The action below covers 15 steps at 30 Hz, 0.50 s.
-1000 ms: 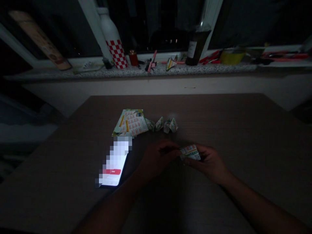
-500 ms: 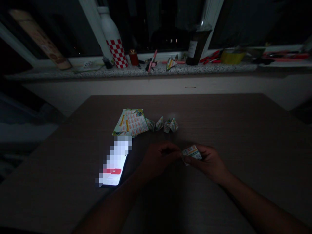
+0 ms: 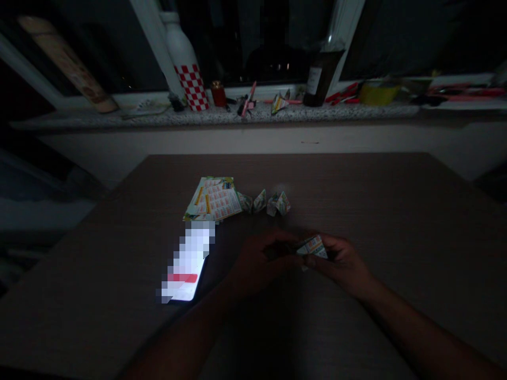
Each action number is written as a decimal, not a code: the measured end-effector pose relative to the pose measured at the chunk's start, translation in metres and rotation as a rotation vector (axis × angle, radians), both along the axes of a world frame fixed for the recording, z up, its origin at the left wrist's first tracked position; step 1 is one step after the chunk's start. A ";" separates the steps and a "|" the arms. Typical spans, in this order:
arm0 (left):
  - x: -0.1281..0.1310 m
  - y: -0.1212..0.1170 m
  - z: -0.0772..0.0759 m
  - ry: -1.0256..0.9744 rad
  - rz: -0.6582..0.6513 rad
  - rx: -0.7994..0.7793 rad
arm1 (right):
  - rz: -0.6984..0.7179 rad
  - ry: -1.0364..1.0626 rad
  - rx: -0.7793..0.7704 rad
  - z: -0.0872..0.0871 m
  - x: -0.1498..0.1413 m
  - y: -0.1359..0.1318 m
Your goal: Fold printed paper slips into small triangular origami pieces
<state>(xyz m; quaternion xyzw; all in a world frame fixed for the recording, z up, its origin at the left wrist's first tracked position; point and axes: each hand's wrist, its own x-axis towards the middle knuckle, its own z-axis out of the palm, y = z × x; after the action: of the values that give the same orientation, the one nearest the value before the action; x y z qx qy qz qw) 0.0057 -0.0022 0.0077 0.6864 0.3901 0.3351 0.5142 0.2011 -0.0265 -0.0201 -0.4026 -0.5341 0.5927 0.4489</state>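
Observation:
In dim light, both my hands meet over the brown table (image 3: 396, 211). My left hand (image 3: 259, 258) and my right hand (image 3: 343, 261) pinch a small folded piece of printed paper (image 3: 313, 246) between their fingertips, just above the tabletop. Only a corner of the paper shows between the fingers. Beyond my hands lie several small folded paper shapes (image 3: 273, 202) in a row. Left of them is a stack of flat printed sheets (image 3: 212, 199).
A lit phone (image 3: 186, 264) lies on the table left of my left hand. On the windowsill (image 3: 222, 113) behind stand a white bottle with red checks (image 3: 186, 63), a dark bottle (image 3: 319, 71), a small red can (image 3: 217, 94), pens and other clutter.
The paper has been folded smaller and my fingers close more tightly round it; less of it shows. My hands have stayed in the same place.

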 end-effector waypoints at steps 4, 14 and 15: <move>-0.002 0.001 0.002 -0.005 -0.013 0.022 | -0.036 0.011 0.055 0.003 0.000 -0.002; -0.005 0.000 -0.001 -0.040 -0.032 -0.013 | -0.194 -0.224 0.294 0.006 0.006 -0.003; -0.005 0.000 -0.002 -0.056 -0.033 -0.001 | -0.221 -0.196 0.273 0.006 0.006 -0.003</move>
<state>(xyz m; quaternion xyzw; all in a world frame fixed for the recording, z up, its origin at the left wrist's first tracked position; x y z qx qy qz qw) 0.0002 -0.0022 0.0057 0.6829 0.3645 0.3455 0.5305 0.2066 -0.0293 -0.0144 -0.4497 -0.6033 0.4199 0.5074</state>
